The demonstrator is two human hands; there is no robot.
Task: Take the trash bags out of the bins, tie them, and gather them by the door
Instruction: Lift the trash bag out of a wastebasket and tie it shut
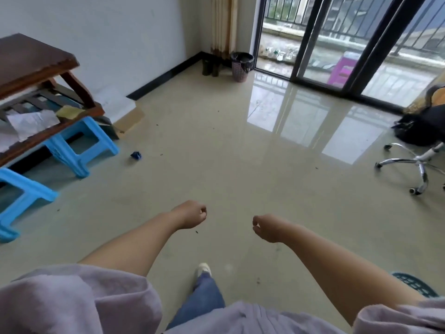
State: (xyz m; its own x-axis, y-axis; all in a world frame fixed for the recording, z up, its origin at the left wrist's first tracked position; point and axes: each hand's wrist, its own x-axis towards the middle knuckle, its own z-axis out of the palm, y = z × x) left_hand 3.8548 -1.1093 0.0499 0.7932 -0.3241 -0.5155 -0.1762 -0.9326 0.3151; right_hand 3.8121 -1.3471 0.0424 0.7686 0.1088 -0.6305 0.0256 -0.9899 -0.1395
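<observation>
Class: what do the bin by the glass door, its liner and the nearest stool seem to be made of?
Bin: likely pink plastic, matte, with a woven-look lattice wall. Liner: thin black plastic film, glossy, crinkled over the rim. Stool: blue moulded plastic, smooth, in one piece.

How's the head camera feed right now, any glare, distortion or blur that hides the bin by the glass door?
Head view: daylight through the glass door throws bright glare and reflections across the floor; wide-angle lens bends the door frames and the blue stools at the edges; the pink bin with its dark bag stays visible but small and soft; both hands, left hand and right hand, are sharp and empty.
</observation>
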